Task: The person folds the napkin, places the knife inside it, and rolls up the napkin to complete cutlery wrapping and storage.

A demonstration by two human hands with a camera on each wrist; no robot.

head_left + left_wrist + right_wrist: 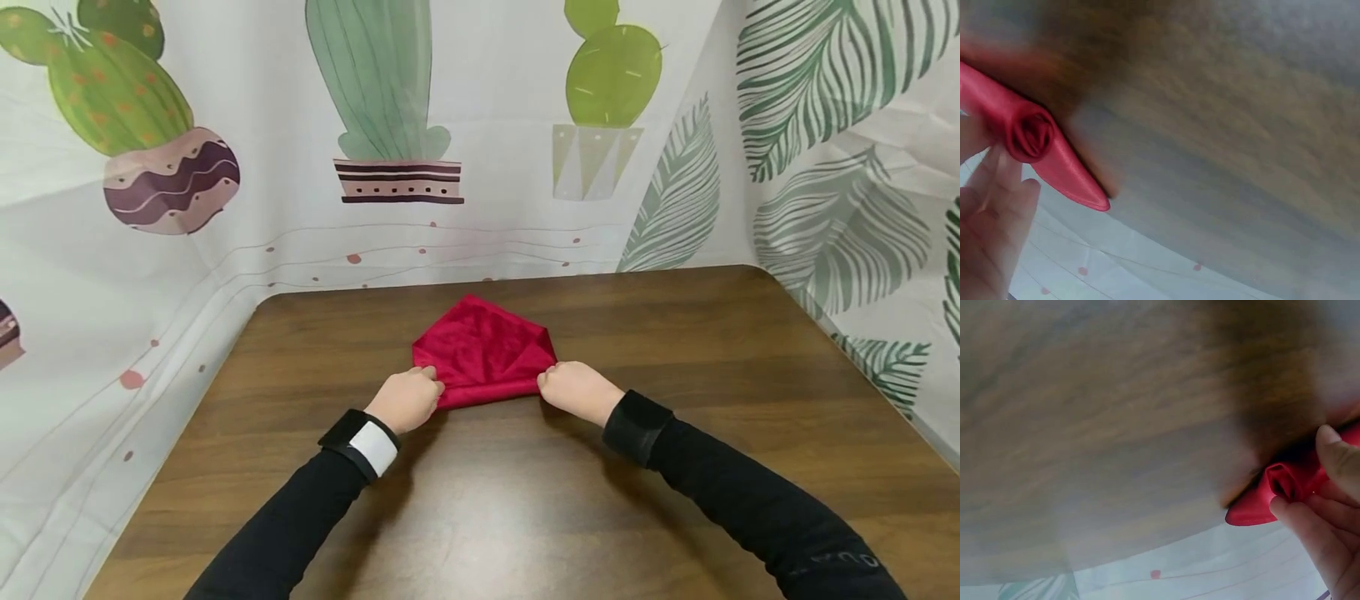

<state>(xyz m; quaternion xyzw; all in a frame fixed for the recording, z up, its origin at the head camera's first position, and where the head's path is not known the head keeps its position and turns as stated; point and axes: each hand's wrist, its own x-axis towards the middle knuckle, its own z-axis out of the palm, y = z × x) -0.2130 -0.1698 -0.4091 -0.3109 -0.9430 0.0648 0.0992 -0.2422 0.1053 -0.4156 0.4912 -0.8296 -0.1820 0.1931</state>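
Note:
A red satin cloth (485,350) lies on the brown wooden table (675,350), pointed at its far end and rolled up along its near edge. My left hand (408,398) pinches the left end of the roll, and my right hand (576,388) pinches the right end. In the left wrist view the rolled end of the red cloth (1032,134) shows a spiral, with my fingers (997,206) beneath it. The right wrist view shows the other rolled end of the cloth (1282,484) held between my thumb and fingers (1316,531).
A curtain printed with cacti (390,108) and leaves (825,100) hangs close behind and on both sides of the table. Bare wood surrounds the cloth, and the table's rounded back corners (757,271) meet the curtain.

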